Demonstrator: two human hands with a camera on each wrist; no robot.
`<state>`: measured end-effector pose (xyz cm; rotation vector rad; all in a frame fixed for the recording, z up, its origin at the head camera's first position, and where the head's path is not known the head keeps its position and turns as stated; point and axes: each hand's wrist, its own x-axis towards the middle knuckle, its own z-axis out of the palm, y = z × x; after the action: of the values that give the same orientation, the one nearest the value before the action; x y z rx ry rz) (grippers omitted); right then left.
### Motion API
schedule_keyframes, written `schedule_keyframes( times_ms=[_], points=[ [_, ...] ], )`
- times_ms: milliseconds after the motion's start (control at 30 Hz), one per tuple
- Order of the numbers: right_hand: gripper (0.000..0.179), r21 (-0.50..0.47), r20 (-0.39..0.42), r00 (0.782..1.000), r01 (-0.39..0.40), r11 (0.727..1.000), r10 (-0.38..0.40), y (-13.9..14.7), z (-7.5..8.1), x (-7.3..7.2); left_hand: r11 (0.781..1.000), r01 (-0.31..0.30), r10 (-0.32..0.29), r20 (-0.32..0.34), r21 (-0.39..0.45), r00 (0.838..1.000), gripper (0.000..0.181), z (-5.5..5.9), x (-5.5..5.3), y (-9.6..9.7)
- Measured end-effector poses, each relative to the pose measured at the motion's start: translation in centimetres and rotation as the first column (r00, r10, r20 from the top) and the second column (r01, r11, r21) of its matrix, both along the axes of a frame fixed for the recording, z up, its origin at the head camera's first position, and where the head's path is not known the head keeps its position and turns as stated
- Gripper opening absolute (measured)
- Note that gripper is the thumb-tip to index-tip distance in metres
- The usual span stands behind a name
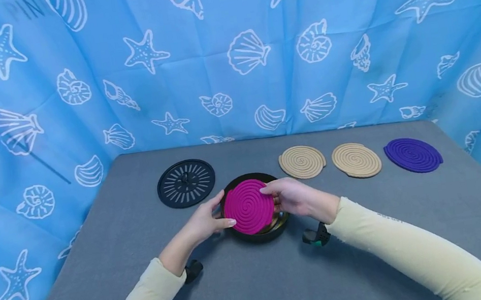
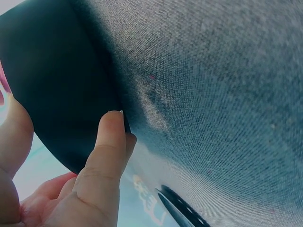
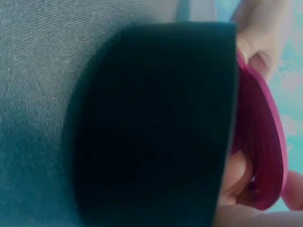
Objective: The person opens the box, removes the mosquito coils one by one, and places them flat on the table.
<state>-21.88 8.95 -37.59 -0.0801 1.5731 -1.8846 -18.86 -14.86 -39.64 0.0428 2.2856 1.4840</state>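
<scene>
A magenta spiral trivet (image 1: 248, 207) lies tilted over the opening of a black round container (image 1: 259, 237), covering most of it. My right hand (image 1: 290, 195) pinches the trivet's right edge, thumb on top and fingertips underneath, at the container's rim. On the other side, my left hand (image 1: 204, 221) grips the container: fingers press low on its outer wall (image 2: 52, 80), while the thumb lies at the rim by the trivet's edge (image 3: 272, 118). A brownish gleam shows inside the container below the trivet; the rest of its inside is hidden.
A black slotted lid with a centre knob (image 1: 186, 183) lies behind the left hand. Along the back right are a tan spiral trivet (image 1: 302, 162), another tan trivet (image 1: 356, 160) and a purple one (image 1: 413, 155). A blue seashell curtain (image 1: 211, 72) hangs behind the grey table (image 1: 259, 285).
</scene>
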Motion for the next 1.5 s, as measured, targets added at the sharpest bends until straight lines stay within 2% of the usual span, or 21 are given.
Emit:
schedule_keyframes(
  times_ms=[67, 167, 267, 433, 633, 833, 1267, 1500],
  points=[
    [0.018, 0.026, -0.037, 0.999, -0.008, 1.000, 0.009, -0.3, -0.1, 0.3, 1.000, -0.002, 0.002, 0.003, -0.002, 1.000, 0.085, 0.0, 0.0, 0.1],
    [0.037, 0.040, -0.061, 0.998, -0.022, 0.999, 0.025, -0.6, -0.3, 0.7, 1.000, -0.006, 0.006, 0.004, -0.013, 1.000, 0.085, 0.1, 0.0, 0.3],
    [0.053, 0.006, -0.042, 0.998, -0.036, 0.999, 0.036, -0.7, -0.5, 1.0, 1.000, -0.005, 0.005, 0.006, -0.017, 1.000, 0.085, 0.2, 0.0, 0.3],
    [0.063, -0.064, 0.014, 0.999, -0.033, 0.997, 0.034, -0.3, -0.7, 1.4, 1.000, -0.002, 0.002, 0.009, -0.014, 1.000, 0.086, 0.3, -0.1, 0.3],
    [0.058, -0.089, 0.015, 1.000, -0.006, 0.996, 0.007, 0.8, -0.1, 1.7, 1.000, 0.004, -0.004, 0.003, -0.022, 1.000, 0.086, 0.1, -0.1, 0.3],
    [0.055, -0.083, -0.019, 1.000, 0.006, 0.997, -0.008, 2.6, 0.8, 1.7, 1.000, 0.014, -0.014, -0.001, -0.012, 1.000, 0.084, 0.1, 0.0, 0.2],
    [0.055, -0.045, -0.064, 0.997, 0.028, 0.999, -0.031, 8.2, 2.3, 1.6, 0.999, -0.001, 0.001, 0.019, -0.033, 1.000, 0.083, 0.1, 0.0, 0.4],
    [0.040, -0.033, -0.074, 0.997, 0.034, 0.999, -0.036, 11.5, 2.9, 1.6, 0.999, 0.003, -0.002, 0.009, -0.048, 1.000, 0.083, 0.3, 0.2, 0.5]
  ],
)
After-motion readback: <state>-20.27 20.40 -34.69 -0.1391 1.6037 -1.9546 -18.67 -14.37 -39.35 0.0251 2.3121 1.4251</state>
